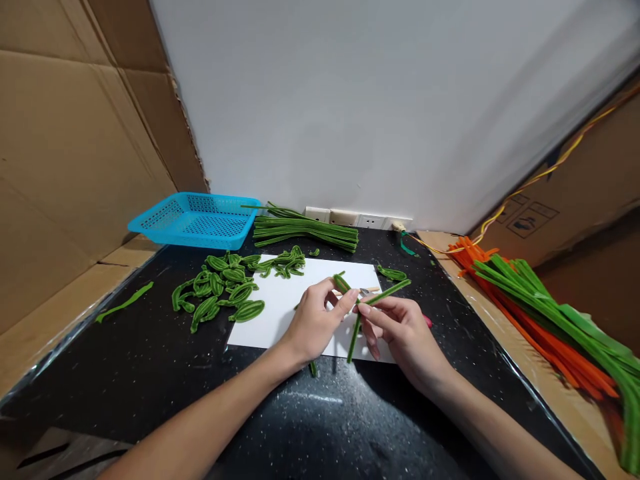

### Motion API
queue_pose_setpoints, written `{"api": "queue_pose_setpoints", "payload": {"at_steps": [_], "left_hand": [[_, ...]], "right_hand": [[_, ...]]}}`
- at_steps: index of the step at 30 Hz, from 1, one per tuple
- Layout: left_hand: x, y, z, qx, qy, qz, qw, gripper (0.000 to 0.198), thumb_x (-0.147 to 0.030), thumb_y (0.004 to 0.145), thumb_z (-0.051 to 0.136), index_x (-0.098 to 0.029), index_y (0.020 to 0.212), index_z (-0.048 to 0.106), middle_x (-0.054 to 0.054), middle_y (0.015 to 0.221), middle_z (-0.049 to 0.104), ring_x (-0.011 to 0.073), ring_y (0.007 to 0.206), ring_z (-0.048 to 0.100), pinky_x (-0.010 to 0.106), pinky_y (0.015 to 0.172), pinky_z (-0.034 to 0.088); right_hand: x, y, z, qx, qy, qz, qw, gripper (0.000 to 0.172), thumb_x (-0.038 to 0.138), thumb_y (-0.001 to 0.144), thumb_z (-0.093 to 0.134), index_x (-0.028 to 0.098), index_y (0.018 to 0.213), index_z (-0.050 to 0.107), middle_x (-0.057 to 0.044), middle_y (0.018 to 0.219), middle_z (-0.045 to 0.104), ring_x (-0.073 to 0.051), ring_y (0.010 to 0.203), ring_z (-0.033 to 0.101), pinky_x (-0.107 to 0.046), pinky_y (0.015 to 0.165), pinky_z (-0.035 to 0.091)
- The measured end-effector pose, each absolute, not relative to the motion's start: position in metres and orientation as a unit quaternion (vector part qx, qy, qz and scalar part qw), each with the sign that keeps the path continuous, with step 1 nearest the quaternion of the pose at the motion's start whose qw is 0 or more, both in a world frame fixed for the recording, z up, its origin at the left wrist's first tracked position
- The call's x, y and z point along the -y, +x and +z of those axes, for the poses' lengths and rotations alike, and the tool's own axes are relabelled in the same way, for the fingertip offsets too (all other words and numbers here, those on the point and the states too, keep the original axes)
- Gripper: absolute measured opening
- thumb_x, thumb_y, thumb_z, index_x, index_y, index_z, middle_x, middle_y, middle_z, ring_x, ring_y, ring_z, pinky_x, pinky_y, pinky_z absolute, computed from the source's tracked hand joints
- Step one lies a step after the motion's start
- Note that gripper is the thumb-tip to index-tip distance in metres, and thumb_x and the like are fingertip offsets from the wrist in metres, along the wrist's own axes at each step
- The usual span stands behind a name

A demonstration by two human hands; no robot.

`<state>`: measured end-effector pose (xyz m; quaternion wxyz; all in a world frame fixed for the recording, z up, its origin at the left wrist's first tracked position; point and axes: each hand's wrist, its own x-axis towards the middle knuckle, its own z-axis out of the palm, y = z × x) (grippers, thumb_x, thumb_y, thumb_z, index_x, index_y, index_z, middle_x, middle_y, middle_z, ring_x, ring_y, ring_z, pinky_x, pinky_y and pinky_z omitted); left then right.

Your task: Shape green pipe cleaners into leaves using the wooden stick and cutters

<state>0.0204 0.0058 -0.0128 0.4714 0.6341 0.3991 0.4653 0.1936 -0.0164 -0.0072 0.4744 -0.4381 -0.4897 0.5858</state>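
- Head view: the left hand [313,320] pinches a folded, fuzzy dark-green stem [342,283] between thumb and forefinger, above a white rectangular sheet [270,327].
- The right hand [407,333] has its grip pressed together on a straight fuzzy green strip [393,291] that slants up to the right; whether it joins the folded one I can't tell from here.
- The sheet lies on the black speckled worktop [150,360], a heap of green leaf-shaped loops [234,275] at its left, some overlapping it.
- Farther back, a bundle of long green stems [305,230] lies beside a blue perforated plastic basket [190,240].
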Motion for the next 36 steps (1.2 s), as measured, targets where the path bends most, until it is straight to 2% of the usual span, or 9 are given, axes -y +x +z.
{"api": "queue_pose_setpoints", "payload": {"at_steps": [3,6,10,15,17,22,26,30,36], "left_hand": [[-0.001,0.024,-0.01,-0.357,0.609,0.432,0.561,0.028,-0.045,0.095,0.071,-0.019,0.101,0.063,0.003,0.088,0.068,0.0155,0.073,0.061,0.027,0.067,0.049],[0.001,0.028,-0.009,-0.33,0.587,0.417,0.61,0.031,-0.046,0.093,0.073,-0.019,0.104,0.062,0.0,0.075,0.066,0.0133,0.061,0.058,0.025,0.06,0.048],[-0.003,0.03,-0.009,-0.328,0.558,0.464,0.604,0.032,-0.046,0.089,0.078,-0.015,0.089,0.068,0.002,0.072,0.065,0.0124,0.059,0.06,0.023,0.053,0.048],[-0.007,0.026,-0.009,-0.327,0.535,0.429,0.65,0.042,-0.045,0.084,0.084,-0.015,0.108,0.068,0.002,0.073,0.072,0.0098,0.051,0.058,0.022,0.051,0.047],[-0.007,0.026,-0.009,-0.331,0.541,0.444,0.633,0.04,-0.043,0.081,0.086,-0.014,0.103,0.07,0.002,0.071,0.071,0.0089,0.05,0.056,0.022,0.052,0.049],[-0.008,0.024,-0.005,-0.363,0.561,0.534,0.518,0.026,-0.039,0.082,0.086,-0.014,0.083,0.075,0.004,0.074,0.074,0.0118,0.055,0.061,0.025,0.054,0.052],[-0.012,0.017,-0.004,-0.383,0.547,0.568,0.481,0.021,-0.033,0.082,0.086,-0.015,0.085,0.076,0.006,0.079,0.077,0.0165,0.068,0.071,0.027,0.065,0.055],[-0.014,0.015,-0.007,-0.377,0.514,0.574,0.514,0.026,-0.033,0.085,0.085,-0.016,0.1,0.072,0.002,0.081,0.072,0.0154,0.075,0.069,0.026,0.072,0.053],[-0.012,0.019,-0.008,-0.347,0.498,0.61,0.509,0.039,-0.035,0.082,0.088,-0.018,0.108,0.063,0.0,0.084,0.07,0.0152,0.081,0.067,0.026,0.078,0.054]], "right_hand": [[0.016,0.193,-0.005,0.424,-0.427,0.575,0.554,0.032,0.041,0.071,0.093,0.015,0.083,0.081,-0.001,0.067,0.065,-0.008,0.045,0.044,-0.02,0.036,0.036],[0.012,0.196,-0.003,0.374,-0.427,0.567,0.597,0.031,0.037,0.069,0.095,0.014,0.084,0.082,-0.002,0.068,0.063,-0.006,0.048,0.043,-0.017,0.036,0.034],[0.011,0.2,-0.001,0.339,-0.419,0.588,0.603,0.035,0.038,0.065,0.097,0.013,0.084,0.081,0.0,0.068,0.061,-0.006,0.048,0.043,-0.017,0.034,0.037],[0.013,0.198,0.001,0.334,-0.415,0.588,0.609,0.038,0.041,0.065,0.097,0.015,0.087,0.079,0.003,0.061,0.057,-0.007,0.045,0.044,-0.018,0.033,0.038],[0.012,0.198,0.0,0.338,-0.414,0.58,0.615,0.037,0.041,0.064,0.097,0.015,0.085,0.079,0.002,0.06,0.058,-0.007,0.043,0.044,-0.019,0.032,0.038],[0.012,0.2,-0.005,0.401,-0.434,0.554,0.587,0.027,0.039,0.07,0.092,0.016,0.076,0.079,0.001,0.059,0.06,-0.008,0.04,0.043,-0.022,0.034,0.037],[0.016,0.2,-0.006,0.469,-0.429,0.554,0.539,0.025,0.036,0.079,0.087,0.016,0.067,0.076,0.001,0.058,0.058,-0.009,0.041,0.047,-0.023,0.04,0.035],[0.019,0.197,-0.003,0.498,-0.411,0.581,0.495,0.033,0.041,0.08,0.085,0.017,0.061,0.073,0.001,0.057,0.057,-0.009,0.039,0.046,-0.026,0.041,0.03],[0.021,0.196,-0.004,0.555,-0.393,0.562,0.471,0.04,0.04,0.088,0.08,0.018,0.058,0.069,0.003,0.05,0.054,-0.01,0.042,0.045,-0.029,0.053,0.039]]}}
